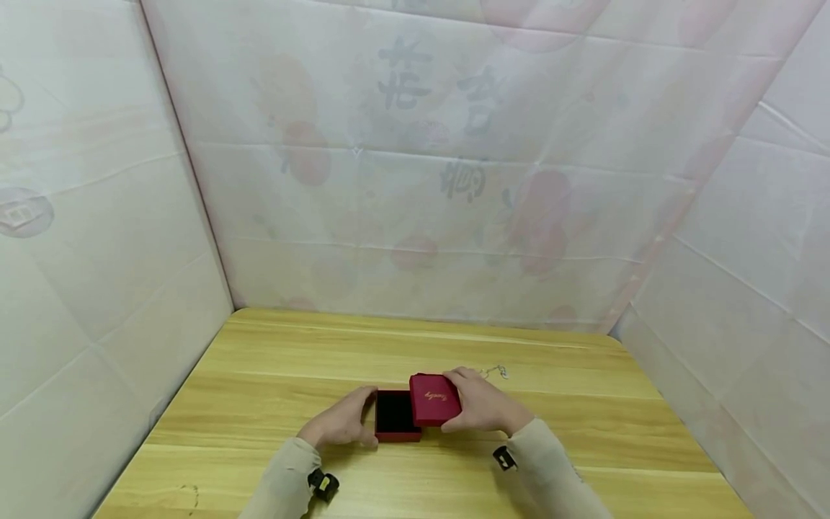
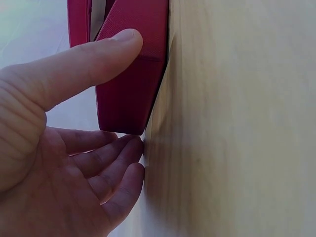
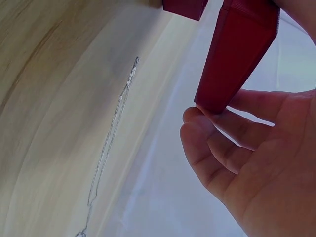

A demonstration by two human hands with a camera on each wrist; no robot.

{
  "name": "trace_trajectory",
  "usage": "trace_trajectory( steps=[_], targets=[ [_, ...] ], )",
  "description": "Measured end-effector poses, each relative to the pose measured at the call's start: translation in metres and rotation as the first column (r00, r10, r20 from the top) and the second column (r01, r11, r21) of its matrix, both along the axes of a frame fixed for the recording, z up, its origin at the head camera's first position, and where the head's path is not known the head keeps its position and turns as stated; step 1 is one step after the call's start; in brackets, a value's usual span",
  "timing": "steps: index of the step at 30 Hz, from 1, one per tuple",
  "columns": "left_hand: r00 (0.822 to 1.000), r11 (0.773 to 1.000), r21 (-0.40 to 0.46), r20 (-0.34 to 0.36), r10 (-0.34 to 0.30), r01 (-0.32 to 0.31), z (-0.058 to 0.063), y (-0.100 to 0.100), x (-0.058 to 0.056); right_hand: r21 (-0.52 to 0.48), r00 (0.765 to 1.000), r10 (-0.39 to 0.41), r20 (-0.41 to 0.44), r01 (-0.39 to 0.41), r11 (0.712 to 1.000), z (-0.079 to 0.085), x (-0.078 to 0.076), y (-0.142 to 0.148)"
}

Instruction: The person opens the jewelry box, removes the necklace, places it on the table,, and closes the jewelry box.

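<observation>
A small red jewelry box base with a black lining sits on the wooden table, its opening partly showing. My left hand holds the base from its left side; in the left wrist view the thumb lies against one wall and the fingers are at the corner. My right hand grips the red box lid, which bears gold lettering, and keeps it raised over the right part of the base. Beyond that hand lies a silver chain necklace, partly hidden by it in the head view.
The light wood table reaches back to a pale printed cloth wall, with more cloth at left and right. Black bands with small devices are on both wrists. A dark mark shows near the table's front left.
</observation>
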State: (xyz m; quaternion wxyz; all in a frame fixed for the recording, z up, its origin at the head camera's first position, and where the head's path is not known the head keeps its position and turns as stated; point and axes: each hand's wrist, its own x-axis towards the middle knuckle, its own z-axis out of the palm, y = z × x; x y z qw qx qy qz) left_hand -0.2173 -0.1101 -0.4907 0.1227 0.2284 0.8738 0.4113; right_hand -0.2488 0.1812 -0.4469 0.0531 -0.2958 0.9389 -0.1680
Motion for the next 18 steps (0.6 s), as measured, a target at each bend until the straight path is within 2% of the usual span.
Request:
trace_trajectory(
  steps=[8, 18],
  targets=[
    [1.000, 1.000, 0.001, -0.019, -0.011, 0.011, -0.003, -0.002, -0.003, 0.003, 1.000, -0.010, 0.006, 0.010, 1.000, -0.003, -0.002, -0.008],
    [1.000, 1.000, 0.019, -0.018, -0.022, 0.022, -0.005, -0.002, -0.005, 0.012, 1.000, 0.018, 0.001, -0.018, 1.000, -0.005, 0.000, -0.019]
  ],
)
